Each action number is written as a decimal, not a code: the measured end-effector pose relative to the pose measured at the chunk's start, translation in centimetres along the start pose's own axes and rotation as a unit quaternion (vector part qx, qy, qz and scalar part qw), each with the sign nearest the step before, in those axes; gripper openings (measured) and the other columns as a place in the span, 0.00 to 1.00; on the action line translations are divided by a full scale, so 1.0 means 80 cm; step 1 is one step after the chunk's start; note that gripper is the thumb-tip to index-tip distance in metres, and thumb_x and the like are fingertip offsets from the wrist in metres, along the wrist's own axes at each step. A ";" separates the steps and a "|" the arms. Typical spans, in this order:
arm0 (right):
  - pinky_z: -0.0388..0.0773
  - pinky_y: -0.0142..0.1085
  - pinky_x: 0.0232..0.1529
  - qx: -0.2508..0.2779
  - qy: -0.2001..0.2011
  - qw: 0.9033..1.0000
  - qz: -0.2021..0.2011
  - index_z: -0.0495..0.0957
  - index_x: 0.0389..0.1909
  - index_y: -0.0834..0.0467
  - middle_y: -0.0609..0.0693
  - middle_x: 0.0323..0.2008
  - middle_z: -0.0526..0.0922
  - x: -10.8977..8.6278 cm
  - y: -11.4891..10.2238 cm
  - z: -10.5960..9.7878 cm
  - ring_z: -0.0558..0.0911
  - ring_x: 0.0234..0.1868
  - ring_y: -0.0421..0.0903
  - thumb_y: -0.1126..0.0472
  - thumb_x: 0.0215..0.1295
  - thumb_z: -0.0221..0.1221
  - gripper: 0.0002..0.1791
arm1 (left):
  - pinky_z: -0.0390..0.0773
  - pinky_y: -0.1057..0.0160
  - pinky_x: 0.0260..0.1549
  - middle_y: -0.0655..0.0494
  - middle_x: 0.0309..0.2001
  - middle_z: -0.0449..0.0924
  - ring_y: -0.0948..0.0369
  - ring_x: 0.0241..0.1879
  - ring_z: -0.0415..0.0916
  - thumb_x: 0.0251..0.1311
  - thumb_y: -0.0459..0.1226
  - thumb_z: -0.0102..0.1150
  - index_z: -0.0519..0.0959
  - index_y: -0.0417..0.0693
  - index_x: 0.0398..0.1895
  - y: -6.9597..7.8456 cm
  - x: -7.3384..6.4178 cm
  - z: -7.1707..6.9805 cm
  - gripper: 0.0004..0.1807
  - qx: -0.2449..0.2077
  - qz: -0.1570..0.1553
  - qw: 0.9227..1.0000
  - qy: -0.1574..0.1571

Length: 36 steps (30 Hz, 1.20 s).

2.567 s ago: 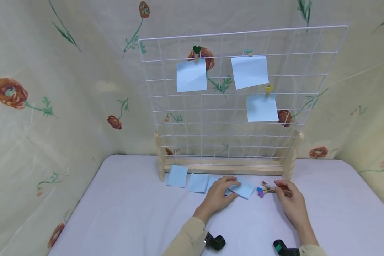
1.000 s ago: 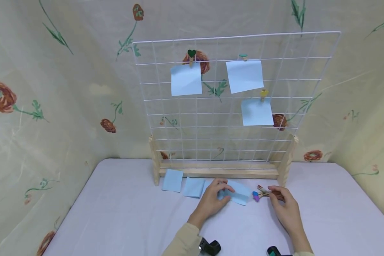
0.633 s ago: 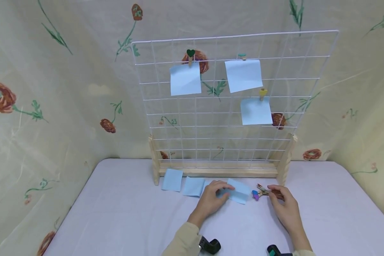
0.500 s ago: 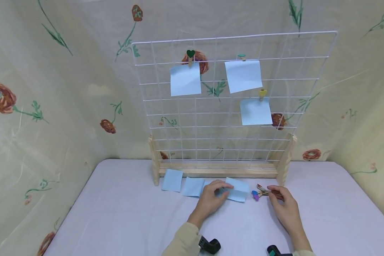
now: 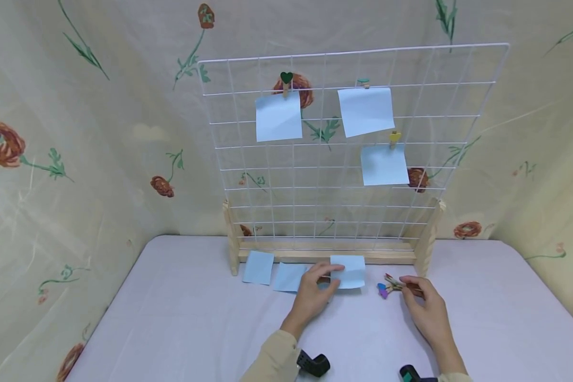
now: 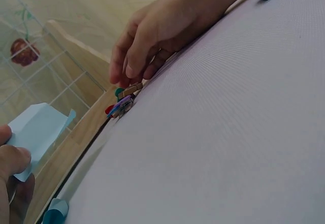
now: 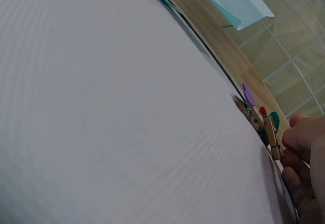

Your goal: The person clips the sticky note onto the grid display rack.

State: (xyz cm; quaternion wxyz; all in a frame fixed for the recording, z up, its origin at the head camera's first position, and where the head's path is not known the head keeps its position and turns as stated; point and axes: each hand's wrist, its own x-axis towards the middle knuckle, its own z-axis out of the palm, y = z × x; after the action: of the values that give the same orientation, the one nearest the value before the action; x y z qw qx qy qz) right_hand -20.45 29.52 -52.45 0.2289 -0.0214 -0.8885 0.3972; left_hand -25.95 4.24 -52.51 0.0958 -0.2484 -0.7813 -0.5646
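Left hand: my left hand (image 5: 312, 292) pinches the held sheet (image 5: 348, 271) by its left edge, thumb against fingers.
Held sheet: blue and square-looking, raised off the tabletop in front of the wooden base (image 5: 389, 258); in the left wrist view one corner curls.
Right hand: my right hand (image 5: 428, 305) lies at the loose clothespins (image 5: 389, 286), fingers bent; whether they pinch one or only touch it, I cannot tell.
Loose clothespins: a small cluster on the table (image 5: 172, 318), to the right of the held sheet; purple, red and green tops show in the right wrist view.
Sheets on the table: a blue sheet (image 5: 258, 267) at far left, then a second blue sheet (image 5: 288, 277) beside it, near my left hand.
Wire grid: the white wire grid (image 5: 353, 52) stands in the wooden base and carries three blue sheets: upper-left sheet (image 5: 279, 116) under a dark green heart clip (image 5: 286, 78), upper-right sheet (image 5: 366, 111) under a teal clip (image 5: 363, 82), lower-right sheet (image 5: 385, 165) under a yellow clip (image 5: 394, 137).
Backdrop: a pale flowered cloth (image 5: 124, 185) behind the table.
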 end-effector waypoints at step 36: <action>0.66 0.17 0.43 -0.042 0.004 0.998 -0.040 0.79 0.47 0.61 0.54 0.40 0.81 0.002 -0.001 0.000 0.68 0.43 0.28 0.70 0.59 0.58 0.14 | 0.80 0.70 0.37 0.60 0.45 0.78 0.67 0.40 0.76 0.58 0.32 0.60 0.81 0.57 0.45 0.005 0.001 -0.002 0.13 -0.053 -0.010 0.993 0.109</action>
State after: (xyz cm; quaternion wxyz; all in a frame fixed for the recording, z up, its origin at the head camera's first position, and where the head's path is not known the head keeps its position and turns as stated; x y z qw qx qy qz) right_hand -20.58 29.51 -52.31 0.2471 0.0033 -0.9037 0.3497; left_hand -25.84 4.18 -52.05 0.1612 -0.1821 -0.7380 -0.6295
